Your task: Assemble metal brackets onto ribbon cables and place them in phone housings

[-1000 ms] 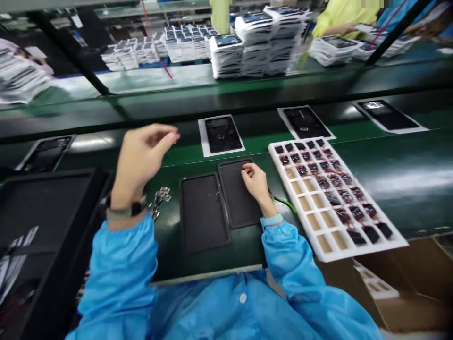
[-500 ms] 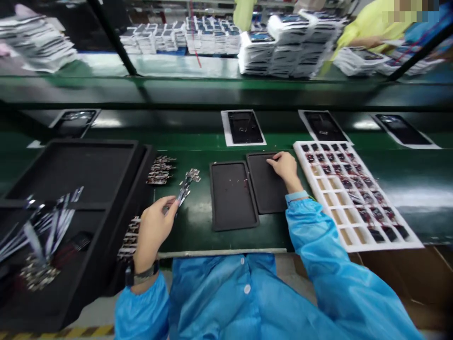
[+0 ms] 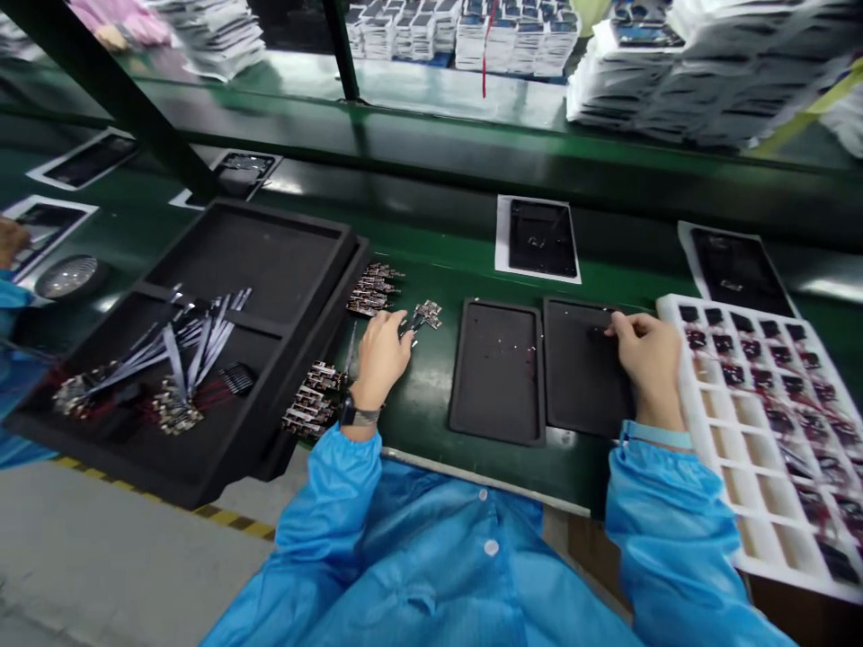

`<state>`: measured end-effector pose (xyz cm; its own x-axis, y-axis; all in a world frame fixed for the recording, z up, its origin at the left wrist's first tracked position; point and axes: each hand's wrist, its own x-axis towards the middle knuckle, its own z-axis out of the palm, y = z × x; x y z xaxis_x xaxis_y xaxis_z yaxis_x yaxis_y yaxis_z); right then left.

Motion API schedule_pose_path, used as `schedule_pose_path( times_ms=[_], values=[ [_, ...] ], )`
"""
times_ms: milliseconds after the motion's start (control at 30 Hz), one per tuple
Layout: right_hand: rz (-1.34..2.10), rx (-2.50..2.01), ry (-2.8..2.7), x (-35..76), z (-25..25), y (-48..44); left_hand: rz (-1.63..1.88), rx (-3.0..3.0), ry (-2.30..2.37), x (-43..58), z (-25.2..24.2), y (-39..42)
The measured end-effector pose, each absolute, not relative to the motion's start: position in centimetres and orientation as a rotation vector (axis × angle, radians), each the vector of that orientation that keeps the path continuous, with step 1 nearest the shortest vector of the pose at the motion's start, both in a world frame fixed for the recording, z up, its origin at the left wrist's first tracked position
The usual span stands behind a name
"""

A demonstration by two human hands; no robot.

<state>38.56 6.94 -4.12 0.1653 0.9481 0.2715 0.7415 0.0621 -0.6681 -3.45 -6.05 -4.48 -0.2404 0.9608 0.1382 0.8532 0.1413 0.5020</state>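
Observation:
My left hand is closed around a small bundle of flat flex cables, whose metal-tipped ends stick out past my thumb and index finger. Most of that bundle is hidden by the hand. Above the right one of two shallow black trays, my right hand has thumb and index finger pinched together. A small dark spot shows near those fingertips, too small to name. Beside it lies the left black tray with several tiny bright specks. Rows of small circuit parts and another group of circuit parts lie near my left hand.
A large black divided tray at left holds loose flex cables. The white compartment tray with small dark wired parts stands at right. Flat black panels lie along the back. Another person's hand shows at far left.
The view has turned to the left, so things sit further right. My left hand has moved forward with the bundle, nearer the rows of circuit parts. My right hand stays over the right black tray.

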Motion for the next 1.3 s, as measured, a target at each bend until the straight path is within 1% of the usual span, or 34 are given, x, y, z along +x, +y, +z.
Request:
schedule_pose_path(
  times_ms=[67, 133, 267, 333, 533, 633, 733, 833, 933, 1033, 1100, 1200, 1300],
  values=[
    [0.434, -1.645, -1.589, 37.7, -4.3, 6.4, 0.71, 1.839, 2.182, -2.7, -4.5, -4.3],
    [0.581, -1.543, -1.585, 36.6, -4.2, 5.9, 0.672, 1.874, 2.176, -2.2, -4.7, -2.5],
    [1.059, -1.316, -1.546, 34.6, -3.7, 4.5, 0.575, 1.896, 2.206, -1.9, -5.6, -0.4],
    [1.225, -1.23, -1.506, 33.8, -3.4, 3.9, 0.574, 1.891, 2.219, -2.1, -5.9, 0.0],
    [1.413, -1.102, -1.461, 32.7, -2.8, 2.9, 0.554, 1.863, 2.232, -2.8, -5.6, -0.3],
    [1.454, -1.061, -1.432, 32.6, -2.9, 2.6, 0.627, 1.809, 2.159, -2.9, -4.1, -1.3],
    [1.438, -1.051, -1.429, 32.6, -2.9, 2.5, 0.823, 1.682, 2.048, -3.0, -1.2, -2.9],
    [1.366, -1.086, -1.501, 32.4, -2.6, 2.3, 1.173, 1.545, 1.963, -3.0, 2.6, -4.8],
    [1.239, -1.17, -1.638, 32.0, -2.2, 2.0, 1.607, 1.38, 1.861, -2.6, 5.9, -6.0],
    [1.151, -1.196, -1.724, 31.2, -2.0, 1.6, 1.869, 1.19, 1.611, -1.4, 6.6, -5.7],
    [1.138, -1.193, -1.763, 30.6, -2.1, 1.3, 1.849, 1.041, 1.398, -0.1, 5.4, -4.9],
    [1.155, -1.198, -1.811, 29.9, -2.5, 0.9, 1.666, 0.801, 1.173, 2.6, 2.2, -3.3],
    [1.281, -1.197, -1.79, 29.3, -2.6, 0.6, 1.522, 0.602, 1.051, 5.4, -0.7, -2.1]
  ],
)
